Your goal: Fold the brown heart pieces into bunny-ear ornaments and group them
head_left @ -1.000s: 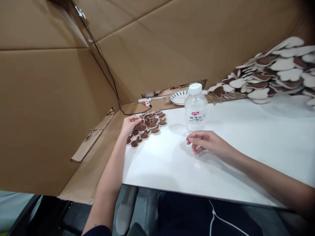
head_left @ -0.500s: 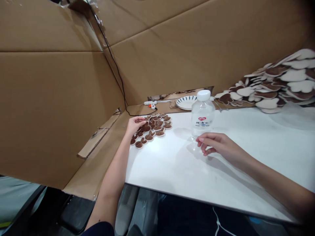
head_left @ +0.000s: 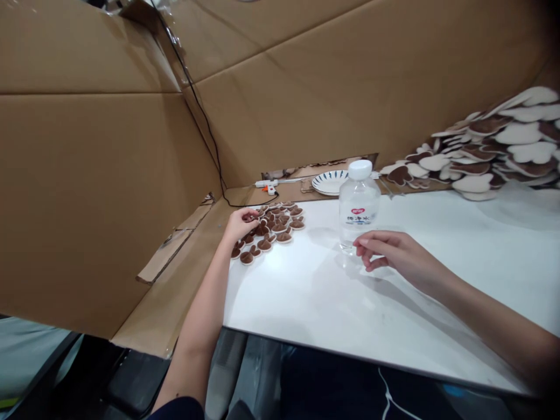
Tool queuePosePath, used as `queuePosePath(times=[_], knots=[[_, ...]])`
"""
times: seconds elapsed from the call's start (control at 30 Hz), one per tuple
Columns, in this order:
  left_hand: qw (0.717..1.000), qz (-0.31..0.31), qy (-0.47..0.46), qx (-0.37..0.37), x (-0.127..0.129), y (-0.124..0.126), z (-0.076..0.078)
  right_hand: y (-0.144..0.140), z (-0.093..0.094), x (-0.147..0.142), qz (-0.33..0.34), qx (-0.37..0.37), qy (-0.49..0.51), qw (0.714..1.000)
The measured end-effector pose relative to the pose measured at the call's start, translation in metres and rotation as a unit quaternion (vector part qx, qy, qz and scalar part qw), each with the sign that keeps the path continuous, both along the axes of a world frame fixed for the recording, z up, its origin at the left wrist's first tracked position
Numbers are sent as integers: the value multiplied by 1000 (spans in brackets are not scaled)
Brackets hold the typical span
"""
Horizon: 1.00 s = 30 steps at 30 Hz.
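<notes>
The small pieces [head_left: 271, 230] by the left hand [head_left: 238, 224] are chocolate brown on cream-white bases. The water bottle [head_left: 359, 204] is clear with a white cap and a red-marked label. The plate [head_left: 329, 181] is white with dark blue rim dashes. The table [head_left: 437, 245] is white, the cardboard wall [head_left: 87, 198] tan.

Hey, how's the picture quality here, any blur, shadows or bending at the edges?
Head view: the middle is fairly sharp, the water bottle label nearly readable; the right hand casts a soft shadow on the white table; the heart-shaped pieces at the right edge look smeared; corners darken.
</notes>
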<state>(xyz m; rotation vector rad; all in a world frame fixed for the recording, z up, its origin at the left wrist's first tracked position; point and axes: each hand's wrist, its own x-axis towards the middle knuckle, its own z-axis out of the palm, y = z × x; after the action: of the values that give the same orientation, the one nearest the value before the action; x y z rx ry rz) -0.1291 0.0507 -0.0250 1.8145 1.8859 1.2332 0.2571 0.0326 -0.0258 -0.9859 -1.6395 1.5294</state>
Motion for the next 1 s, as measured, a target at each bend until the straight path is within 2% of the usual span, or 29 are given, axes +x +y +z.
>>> queuePosePath(times=[0.2, 0.33, 0.47, 0.63, 0.73, 0.83, 0.9, 1.0], knots=[[996, -6, 84, -20, -4, 2, -6, 0, 5, 1, -21, 8, 13, 1000], [993, 7, 117, -2, -5, 6, -9, -1, 10, 3, -90, 48, 29, 994], [990, 18, 135, 36, -1, 5, -6, 2, 9, 8, -171, 85, 19, 981], [986, 12, 146, 79, 20, -3, 2, 10, 3, 13, -199, 155, -26, 967], [985, -23, 150, 87, 43, -9, 6, 12, -2, 10, -180, 185, -108, 960], [978, -101, 166, 75, 70, -15, 5, 14, -10, 5, -155, 204, -169, 952], [970, -159, 171, 62, 87, -20, 3, 16, -16, 2, -141, 219, -198, 945], [962, -207, 177, 20, 107, -28, -1, 24, -25, 0, -132, 221, -209, 943]])
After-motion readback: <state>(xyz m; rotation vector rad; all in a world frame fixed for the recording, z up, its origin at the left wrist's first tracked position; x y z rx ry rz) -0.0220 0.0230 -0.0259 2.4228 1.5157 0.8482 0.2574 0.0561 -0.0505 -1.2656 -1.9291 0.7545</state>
